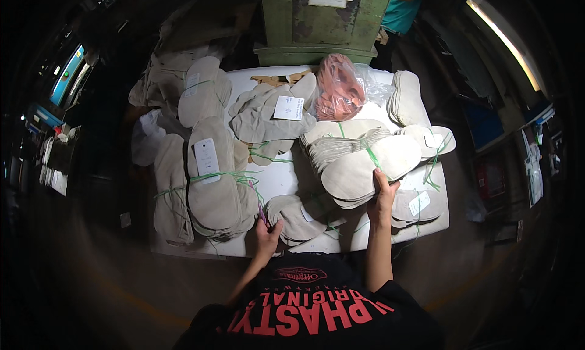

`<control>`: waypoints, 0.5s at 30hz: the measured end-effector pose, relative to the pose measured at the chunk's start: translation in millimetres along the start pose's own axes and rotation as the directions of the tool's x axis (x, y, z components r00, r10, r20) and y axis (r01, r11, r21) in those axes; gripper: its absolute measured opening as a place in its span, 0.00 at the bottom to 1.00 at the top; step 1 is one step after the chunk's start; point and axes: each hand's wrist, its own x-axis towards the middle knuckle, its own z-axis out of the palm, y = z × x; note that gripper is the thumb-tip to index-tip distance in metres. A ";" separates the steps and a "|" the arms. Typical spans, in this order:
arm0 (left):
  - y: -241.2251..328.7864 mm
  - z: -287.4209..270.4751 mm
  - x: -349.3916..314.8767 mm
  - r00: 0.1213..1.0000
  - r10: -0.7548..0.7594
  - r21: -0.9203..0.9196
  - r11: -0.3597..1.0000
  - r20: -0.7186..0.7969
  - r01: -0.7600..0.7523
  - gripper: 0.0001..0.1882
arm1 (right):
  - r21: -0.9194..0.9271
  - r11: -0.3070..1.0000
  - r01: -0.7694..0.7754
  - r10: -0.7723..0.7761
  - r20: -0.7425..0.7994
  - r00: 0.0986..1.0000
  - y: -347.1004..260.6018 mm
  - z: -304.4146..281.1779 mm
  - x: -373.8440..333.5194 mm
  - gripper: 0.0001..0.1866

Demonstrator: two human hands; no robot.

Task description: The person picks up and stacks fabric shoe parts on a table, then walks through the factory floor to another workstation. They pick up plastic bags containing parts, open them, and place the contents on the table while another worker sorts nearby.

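Note:
My right hand (385, 194) grips the near edge of a thick bundle of pale grey insole-shaped pieces (372, 167), its thumb on top by the green string. The bundle lies tilted at the right of the white table. Near the table's front edge, my left hand (268, 237) is closed around a slim purple tool (261, 211), whose kind I cannot make out. Just right of that hand lies a small stack of grey pieces (295, 219). Left of it, a tall tied bundle (213, 203) carries a white tag (206, 158) under green string.
More tied grey bundles lie at the left (172, 191) and right (417, 207) of the white table (277, 179). A clear bag of reddish-brown pieces (338, 91) sits at the back. Behind stands a green cabinet (323, 21), with a person in a teal shirt (402, 11) beside it.

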 end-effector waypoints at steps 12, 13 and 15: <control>-28.2 -5.3 -3.4 0.996 0.049 0.401 0.916 -0.077 -0.014 0.30 | -0.135 0.982 -0.133 0.161 0.221 0.962 -53.8 53.5 2.7 0.16; -27.3 -6.3 -2.9 0.991 0.125 0.347 0.933 -0.047 -0.101 0.29 | -0.095 0.980 -0.174 0.196 0.330 0.923 -50.2 74.4 5.9 0.16; -25.7 -5.4 -2.9 1.000 0.014 0.114 0.993 -0.008 -0.013 0.25 | -0.151 0.972 -0.182 0.231 0.457 0.859 -43.6 116.4 6.6 0.18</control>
